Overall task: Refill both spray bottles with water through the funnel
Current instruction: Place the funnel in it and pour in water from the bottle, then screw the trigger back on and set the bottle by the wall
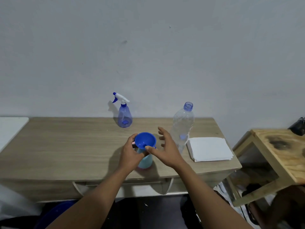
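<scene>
Tabletop [66, 146]: funnel [145, 140] between left hand [132, 151], right hand [165, 146].

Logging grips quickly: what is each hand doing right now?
Left hand: closed around the light blue bottle under the funnel.
Right hand: open, thumb touching the funnel rim, holding nothing.

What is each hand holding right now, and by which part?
The left hand grips the light blue bottle at its neck, under the blue funnel. The right hand is open, its thumb touching the funnel's rim.
</scene>
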`<state>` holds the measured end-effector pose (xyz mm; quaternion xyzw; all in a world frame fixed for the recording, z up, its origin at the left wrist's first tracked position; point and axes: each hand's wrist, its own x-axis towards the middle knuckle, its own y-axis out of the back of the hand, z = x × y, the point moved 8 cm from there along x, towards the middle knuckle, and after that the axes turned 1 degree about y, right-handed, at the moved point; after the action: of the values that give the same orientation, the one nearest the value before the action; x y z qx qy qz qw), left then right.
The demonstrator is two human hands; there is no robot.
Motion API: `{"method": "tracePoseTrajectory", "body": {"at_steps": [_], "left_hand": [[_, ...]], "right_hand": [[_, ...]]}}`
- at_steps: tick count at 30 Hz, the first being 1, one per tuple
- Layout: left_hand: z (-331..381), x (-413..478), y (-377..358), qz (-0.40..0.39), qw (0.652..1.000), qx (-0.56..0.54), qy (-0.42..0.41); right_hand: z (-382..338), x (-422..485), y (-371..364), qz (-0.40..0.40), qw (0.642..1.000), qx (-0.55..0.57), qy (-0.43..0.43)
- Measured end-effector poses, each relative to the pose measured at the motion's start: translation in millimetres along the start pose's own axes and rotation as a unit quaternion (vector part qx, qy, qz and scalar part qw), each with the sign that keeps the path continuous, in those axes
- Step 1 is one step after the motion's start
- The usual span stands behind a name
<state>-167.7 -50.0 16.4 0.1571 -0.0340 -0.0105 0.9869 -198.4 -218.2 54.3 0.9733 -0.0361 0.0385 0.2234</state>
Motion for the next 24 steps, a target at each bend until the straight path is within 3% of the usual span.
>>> {"method": "tracePoseTrajectory", "body": {"at_steps": [4, 8, 20, 24], "left_hand": [[-14, 2, 1, -0.009, 1.000, 0.012, 0.004], [-27, 1, 0, -0.024, 1.000, 0.007, 0.009], [-47, 10, -17, -0.061, 0.995, 0.069, 0.042], [-41, 7, -14, -0.047, 0.996, 0.071, 0.041]], "right_hand": [[1, 10, -22, -0.050, 0.999, -0.007, -0.014], [4, 16, -32, -0.041, 0.999, -0.003, -0.003], [1, 14, -25, 0.045, 0.998, 0.036, 0.005], [-7, 13, -15, 0.114, 0.989, 0.097, -0.002]]}}
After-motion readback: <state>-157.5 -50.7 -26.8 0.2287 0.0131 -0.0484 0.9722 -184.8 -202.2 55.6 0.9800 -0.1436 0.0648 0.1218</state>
